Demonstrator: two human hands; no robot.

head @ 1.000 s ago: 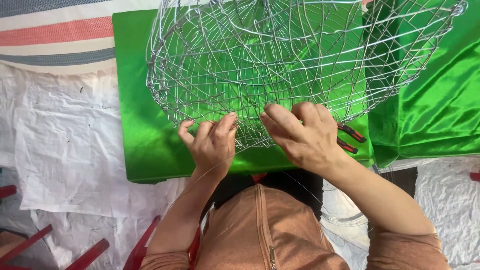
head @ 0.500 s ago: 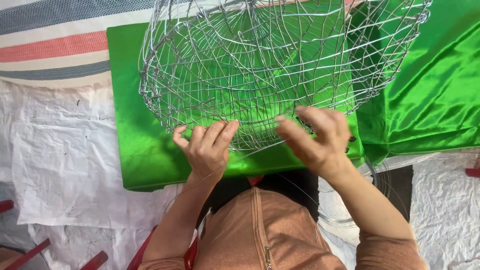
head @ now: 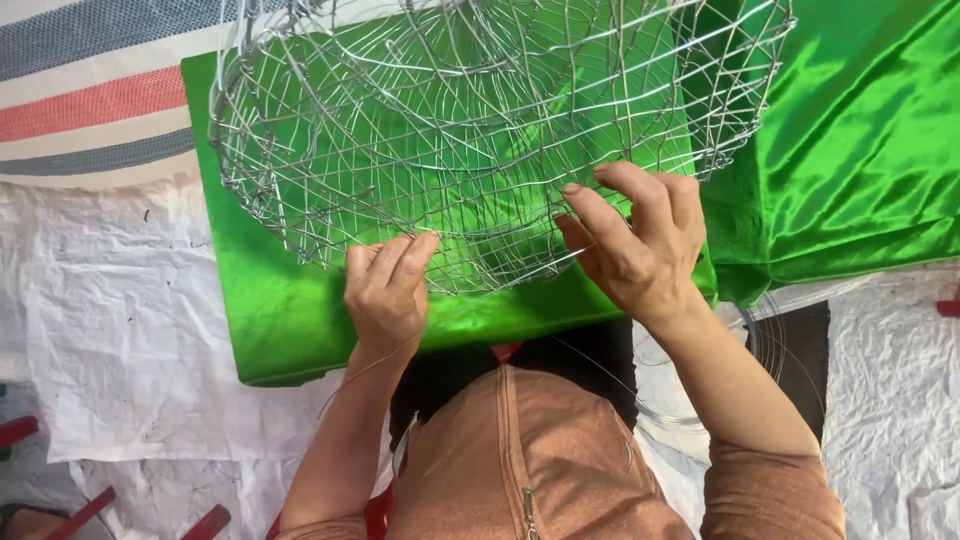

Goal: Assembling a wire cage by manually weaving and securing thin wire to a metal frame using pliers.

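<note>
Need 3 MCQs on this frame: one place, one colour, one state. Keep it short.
1. Where is the left hand?
A. on the wire basket's near rim
B. on the white sheet
C. in the lap

2. What colour is the cloth under the basket?
A. red
B. green
C. blue

3. How are the right hand's fingers?
A. clenched in a fist
B. flat on the floor
C. spread against the wire mesh

Key: 1 A, its fingers curl on the lower edge; 2 B, shiny green satin; 3 C, fingers fan out over the wires.
</note>
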